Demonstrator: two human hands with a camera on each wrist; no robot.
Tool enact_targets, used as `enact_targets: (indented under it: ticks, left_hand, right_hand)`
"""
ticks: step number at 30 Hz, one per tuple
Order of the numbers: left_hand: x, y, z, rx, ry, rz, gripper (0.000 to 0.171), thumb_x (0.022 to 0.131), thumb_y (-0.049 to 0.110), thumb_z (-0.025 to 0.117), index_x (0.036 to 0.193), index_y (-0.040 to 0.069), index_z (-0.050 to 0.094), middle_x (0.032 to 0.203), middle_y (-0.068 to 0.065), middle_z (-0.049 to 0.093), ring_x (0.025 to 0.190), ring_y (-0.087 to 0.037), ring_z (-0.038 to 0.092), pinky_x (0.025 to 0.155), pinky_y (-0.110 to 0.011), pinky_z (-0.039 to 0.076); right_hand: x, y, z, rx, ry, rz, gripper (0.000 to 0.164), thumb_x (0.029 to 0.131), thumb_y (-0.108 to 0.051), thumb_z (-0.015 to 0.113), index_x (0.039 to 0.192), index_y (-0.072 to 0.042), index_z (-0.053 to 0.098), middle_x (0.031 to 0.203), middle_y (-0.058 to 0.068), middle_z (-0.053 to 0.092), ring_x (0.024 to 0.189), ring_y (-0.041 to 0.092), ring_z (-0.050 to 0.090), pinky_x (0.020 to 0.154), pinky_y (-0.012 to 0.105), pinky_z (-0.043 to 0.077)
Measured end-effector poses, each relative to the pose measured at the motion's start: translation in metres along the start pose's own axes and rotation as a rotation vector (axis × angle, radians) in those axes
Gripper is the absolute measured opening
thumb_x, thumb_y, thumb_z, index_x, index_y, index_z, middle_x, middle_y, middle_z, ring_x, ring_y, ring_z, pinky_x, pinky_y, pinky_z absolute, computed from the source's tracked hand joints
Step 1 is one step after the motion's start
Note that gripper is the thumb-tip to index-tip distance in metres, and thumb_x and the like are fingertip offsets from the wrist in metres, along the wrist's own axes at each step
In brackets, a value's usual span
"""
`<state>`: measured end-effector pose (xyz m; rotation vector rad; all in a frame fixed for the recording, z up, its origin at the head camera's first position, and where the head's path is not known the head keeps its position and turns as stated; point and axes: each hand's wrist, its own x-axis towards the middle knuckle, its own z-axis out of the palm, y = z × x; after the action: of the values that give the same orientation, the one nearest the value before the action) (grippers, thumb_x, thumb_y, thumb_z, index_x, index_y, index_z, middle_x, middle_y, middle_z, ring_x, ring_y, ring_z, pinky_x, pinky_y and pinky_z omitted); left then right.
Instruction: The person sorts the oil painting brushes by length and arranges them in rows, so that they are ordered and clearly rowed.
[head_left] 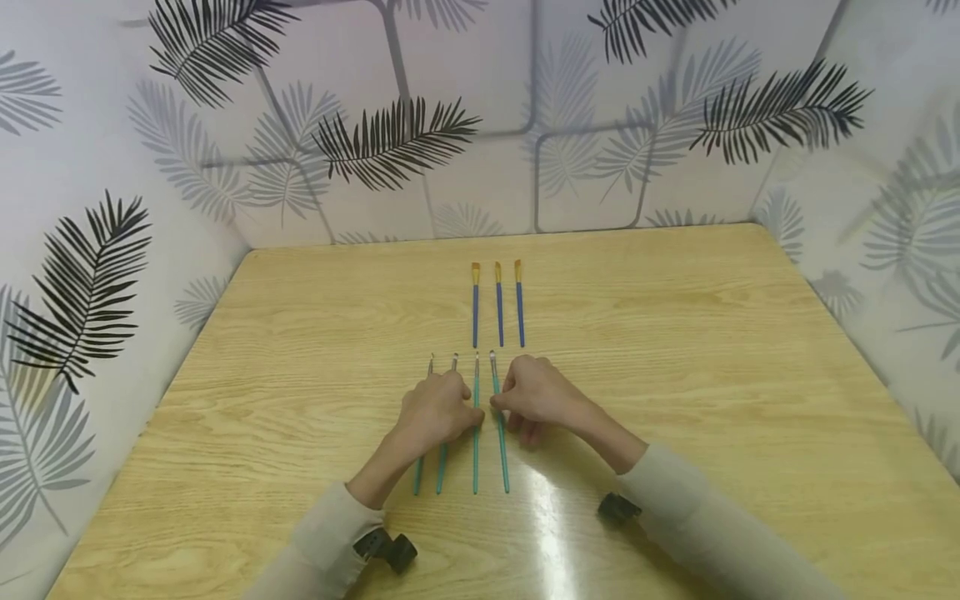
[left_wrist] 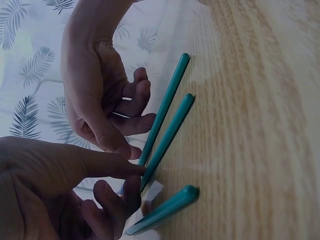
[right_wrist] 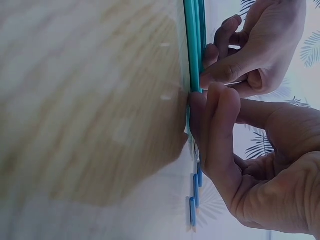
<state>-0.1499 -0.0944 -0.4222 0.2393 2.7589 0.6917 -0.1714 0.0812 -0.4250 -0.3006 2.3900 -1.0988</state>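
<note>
Several teal-handled paintbrushes lie side by side on the wooden table, bristles pointing away from me. My left hand (head_left: 437, 410) reaches over the two left ones and partly covers them. Its thumb and index finger pinch the inner-right paintbrush (head_left: 476, 457) about mid-handle. From the other side, my right hand (head_left: 542, 392) has thumb and index fingertip on the handle of the rightmost paintbrush (head_left: 503, 458), which slants slightly. In the left wrist view, both hands' fingertips meet close together at two teal handles (left_wrist: 170, 117). The right wrist view shows the right fingers bent low beside the handles.
Three blue-handled paintbrushes (head_left: 499, 317) with golden-brown bristles lie in a row farther back. The wooden table (head_left: 675, 333) ends at a leaf-patterned backdrop (head_left: 480, 192) behind and at both sides. Light reflects off the table near the right forearm.
</note>
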Motion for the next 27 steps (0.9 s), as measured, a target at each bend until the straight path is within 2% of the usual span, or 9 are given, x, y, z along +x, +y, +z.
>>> enact_targets:
  ticks: [7, 14, 18, 21, 22, 24, 25, 27]
  left_hand:
    - [0.001, 0.001, -0.001, 0.009, -0.004, -0.018, 0.051, 0.086, 0.019, 0.072, 0.049, 0.019, 0.037, 0.041, 0.009, 0.034, 0.038, -0.005, 0.028, 0.036, -0.018, 0.020]
    - [0.002, 0.003, -0.001, 0.012, 0.011, -0.008, 0.053, 0.085, 0.019, 0.072, 0.049, 0.019, 0.035, 0.041, 0.010, 0.033, 0.037, -0.005, 0.027, 0.036, -0.019, 0.019]
    - [0.002, 0.004, -0.002, 0.006, 0.007, -0.008, 0.054, 0.087, 0.022, 0.073, 0.049, 0.019, 0.034, 0.041, 0.010, 0.033, 0.038, -0.005, 0.027, 0.037, -0.019, 0.019]
    - [-0.001, 0.004, -0.004, -0.012, -0.003, -0.001, 0.049, 0.090, 0.025, 0.071, 0.051, 0.016, 0.043, 0.042, 0.009, 0.037, 0.038, -0.005, 0.030, 0.037, -0.018, 0.020]
    - [-0.002, 0.004, -0.005, -0.029, 0.001, 0.008, 0.041, 0.091, 0.026, 0.070, 0.057, 0.012, 0.052, 0.043, 0.008, 0.041, 0.037, -0.005, 0.032, 0.037, -0.018, 0.021]
    - [-0.004, 0.003, -0.010, -0.079, 0.024, 0.041, 0.027, 0.094, 0.026, 0.067, 0.079, 0.004, 0.065, 0.049, 0.005, 0.054, 0.037, -0.007, 0.043, 0.036, -0.017, 0.024]
    - [-0.005, 0.001, -0.012, -0.102, 0.045, 0.066, 0.026, 0.095, 0.026, 0.066, 0.094, 0.000, 0.068, 0.055, 0.003, 0.061, 0.038, -0.008, 0.047, 0.036, -0.017, 0.026]
    - [-0.005, -0.002, -0.019, -0.123, 0.110, 0.138, 0.037, 0.097, 0.025, 0.063, 0.120, -0.004, 0.063, 0.068, -0.003, 0.071, 0.038, -0.010, 0.051, 0.037, -0.017, 0.028]
  right_hand:
    - [-0.002, 0.003, -0.004, 0.004, -0.012, 0.025, 0.020, 0.094, -0.017, 0.066, 0.082, -0.001, 0.068, 0.062, 0.011, 0.071, 0.046, 0.023, 0.067, 0.048, 0.036, 0.057]
    - [-0.007, 0.003, -0.011, 0.006, -0.011, 0.039, 0.018, 0.096, -0.018, 0.065, 0.093, -0.001, 0.067, 0.065, 0.011, 0.072, 0.048, 0.024, 0.068, 0.049, 0.037, 0.058]
    - [-0.011, 0.006, -0.017, 0.012, -0.009, 0.040, 0.029, 0.098, -0.024, 0.062, 0.111, 0.002, 0.062, 0.070, 0.010, 0.073, 0.051, 0.025, 0.069, 0.051, 0.037, 0.058]
    - [-0.015, 0.009, -0.027, 0.007, 0.007, 0.005, 0.045, 0.100, -0.030, 0.058, 0.129, 0.004, 0.052, 0.076, 0.010, 0.074, 0.052, 0.026, 0.069, 0.050, 0.038, 0.058]
    - [-0.016, 0.011, -0.031, 0.001, 0.016, -0.017, 0.048, 0.100, -0.031, 0.057, 0.132, 0.003, 0.049, 0.078, 0.010, 0.074, 0.052, 0.026, 0.069, 0.050, 0.038, 0.058]
    - [-0.019, 0.014, -0.041, -0.023, 0.047, -0.072, 0.051, 0.101, -0.034, 0.056, 0.136, 0.001, 0.047, 0.083, 0.012, 0.074, 0.053, 0.027, 0.069, 0.050, 0.039, 0.057]
    - [-0.021, 0.016, -0.047, -0.045, 0.072, -0.107, 0.050, 0.101, -0.035, 0.056, 0.136, 0.000, 0.047, 0.086, 0.012, 0.074, 0.055, 0.027, 0.069, 0.050, 0.038, 0.057]
    - [-0.027, 0.021, -0.061, -0.101, 0.140, -0.180, 0.047, 0.101, -0.037, 0.055, 0.134, -0.004, 0.050, 0.093, 0.013, 0.075, 0.063, 0.026, 0.071, 0.055, 0.038, 0.058]
